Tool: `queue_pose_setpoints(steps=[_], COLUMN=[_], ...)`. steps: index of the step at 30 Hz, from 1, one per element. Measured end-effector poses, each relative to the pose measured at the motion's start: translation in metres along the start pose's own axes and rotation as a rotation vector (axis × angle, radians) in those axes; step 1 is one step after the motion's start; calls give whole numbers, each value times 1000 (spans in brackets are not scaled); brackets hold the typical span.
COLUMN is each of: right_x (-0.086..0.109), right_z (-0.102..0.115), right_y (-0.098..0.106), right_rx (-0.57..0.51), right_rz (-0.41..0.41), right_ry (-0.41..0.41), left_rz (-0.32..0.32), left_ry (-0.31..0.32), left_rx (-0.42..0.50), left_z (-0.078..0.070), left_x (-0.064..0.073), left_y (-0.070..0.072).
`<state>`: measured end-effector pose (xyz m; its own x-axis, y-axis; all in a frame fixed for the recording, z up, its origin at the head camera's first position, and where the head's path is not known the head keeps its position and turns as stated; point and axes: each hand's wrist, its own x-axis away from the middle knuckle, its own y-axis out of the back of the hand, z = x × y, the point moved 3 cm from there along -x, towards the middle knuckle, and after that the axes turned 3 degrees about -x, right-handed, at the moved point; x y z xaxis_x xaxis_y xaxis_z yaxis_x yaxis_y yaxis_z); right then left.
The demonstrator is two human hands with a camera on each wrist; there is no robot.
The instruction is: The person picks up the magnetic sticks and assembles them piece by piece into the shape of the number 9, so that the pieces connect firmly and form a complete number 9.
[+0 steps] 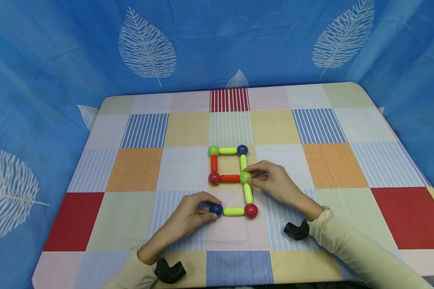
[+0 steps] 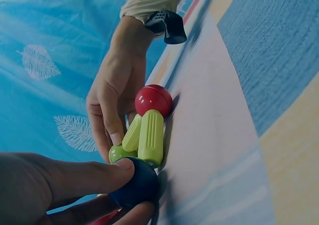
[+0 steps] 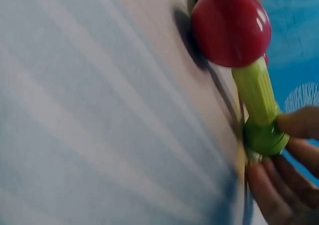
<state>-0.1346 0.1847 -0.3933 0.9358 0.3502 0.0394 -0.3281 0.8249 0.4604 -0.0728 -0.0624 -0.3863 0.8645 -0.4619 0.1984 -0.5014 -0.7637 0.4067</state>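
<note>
Balls and short rods form a figure flat on the table: a closed square at the back, with an arm bending round toward the front. My left hand pinches a blue ball between thumb and fingers, at the end of a lime rod. That rod leads to a red ball at the front right corner. With thumb and fingertips my right hand pinches the green ball, where a red rod and two lime rods meet. Another blue ball marks the back right corner.
A patchwork-print cloth covers the table. Blue curtain with white leaf prints stands behind and at the sides. Black wrist mounts sit by both sleeves, close over the cloth. Another green ball lies at the square's back left corner.
</note>
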Motion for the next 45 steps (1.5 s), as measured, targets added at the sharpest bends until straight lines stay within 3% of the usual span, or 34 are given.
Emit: queue_pose_setpoints(steps=[6, 12, 17, 20, 28, 45], right_x=[8, 17, 24, 26, 27, 25], right_z=[25, 50, 55, 53, 49, 50], right_y=[-9, -32, -48, -53, -57, -57], right_rx=[204, 300, 270, 286, 364, 306], right_rz=[-30, 100, 287, 338, 349, 311], right_ry=[180, 279, 287, 263, 227, 239], left_rz=[-1, -1, -10, -10, 0, 27], left_ry=[9, 4, -11, -11, -8, -18], left_rx=[29, 41, 38, 41, 56, 45], left_z=[0, 1, 2, 2, 3, 2], left_x=[1, 2, 2, 3, 3, 2], left_y=[0, 0, 1, 1, 1, 3])
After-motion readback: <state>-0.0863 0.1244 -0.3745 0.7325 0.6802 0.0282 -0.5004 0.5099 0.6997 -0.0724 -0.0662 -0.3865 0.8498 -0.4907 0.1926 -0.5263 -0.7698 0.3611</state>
